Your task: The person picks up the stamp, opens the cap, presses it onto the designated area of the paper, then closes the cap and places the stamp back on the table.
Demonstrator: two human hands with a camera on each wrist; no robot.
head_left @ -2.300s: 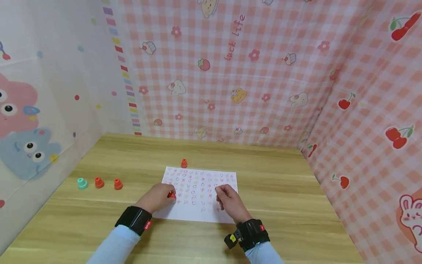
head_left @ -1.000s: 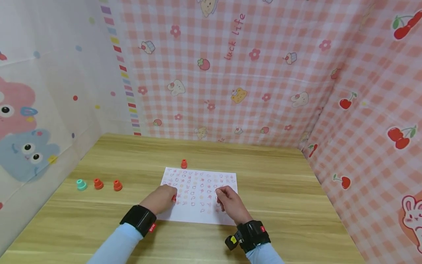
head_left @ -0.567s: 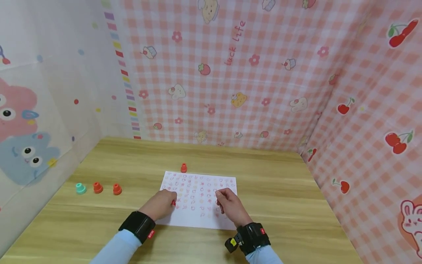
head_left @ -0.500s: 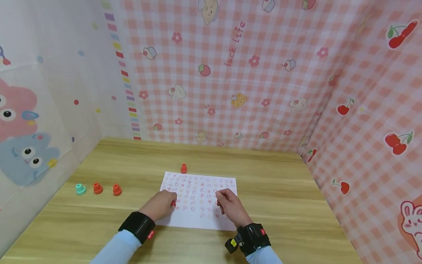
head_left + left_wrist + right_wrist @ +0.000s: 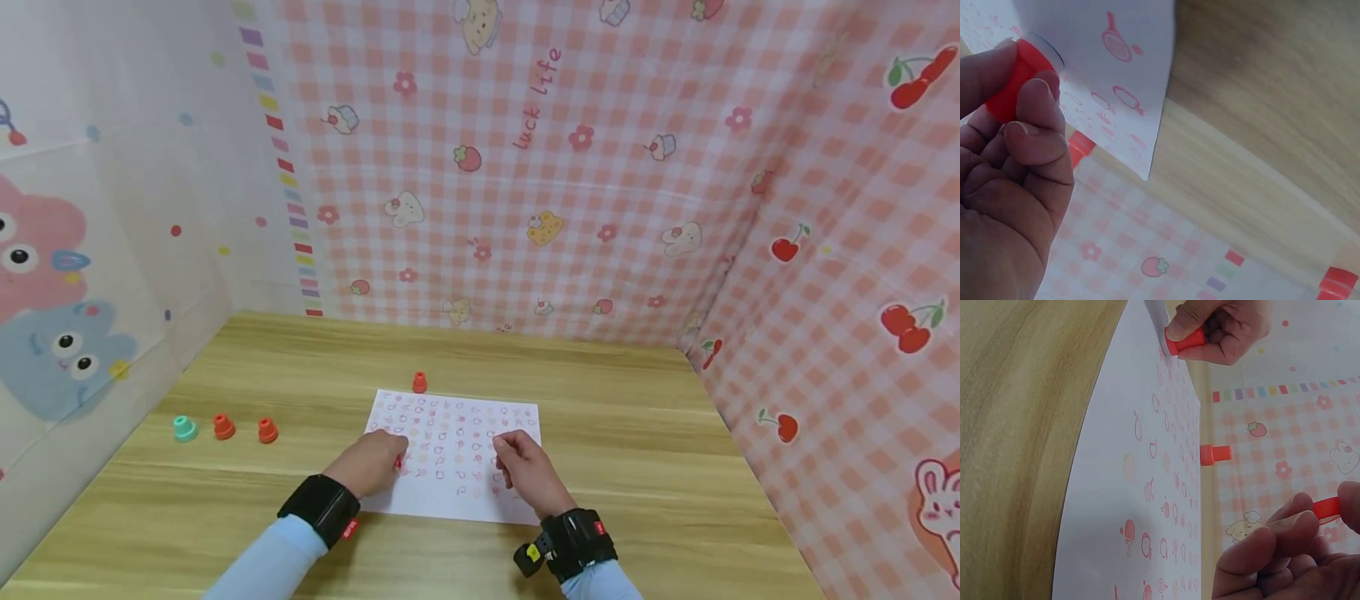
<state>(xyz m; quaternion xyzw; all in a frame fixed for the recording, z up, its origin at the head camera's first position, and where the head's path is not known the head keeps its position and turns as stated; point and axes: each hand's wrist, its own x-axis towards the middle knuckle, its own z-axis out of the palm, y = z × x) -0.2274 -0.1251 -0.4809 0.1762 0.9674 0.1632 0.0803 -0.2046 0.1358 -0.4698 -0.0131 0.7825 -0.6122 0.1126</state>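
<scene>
My left hand [image 5: 371, 462] pinches a red stamp [image 5: 1007, 97] between thumb and fingers. Its pale face meets the white paper [image 5: 420, 502] near the left side, as the right wrist view also shows. Rows of small red and pale orange prints, some shaped like rackets, cover much of the sheet. Over the paper's right part, my right hand [image 5: 528, 471] holds a small red ring-like piece [image 5: 1327, 509], perhaps a stamp cap, between thumb and fingertip. Most of that piece is hidden by the fingers.
Just behind the paper stands another red stamp [image 5: 419, 382]. To the left, a teal stamp [image 5: 184, 429] and two red ones, the nearer-to-paper red stamp [image 5: 267, 431] included, stand in a row on the wooden table [image 5: 637, 433]. Patterned cloth walls [image 5: 525, 183] rise around it.
Since the earliest frame, my left hand has turned and shifted slightly right with the stamp, so less of it shows. The right hand holds nearly still. The head view has tilted a little.
</scene>
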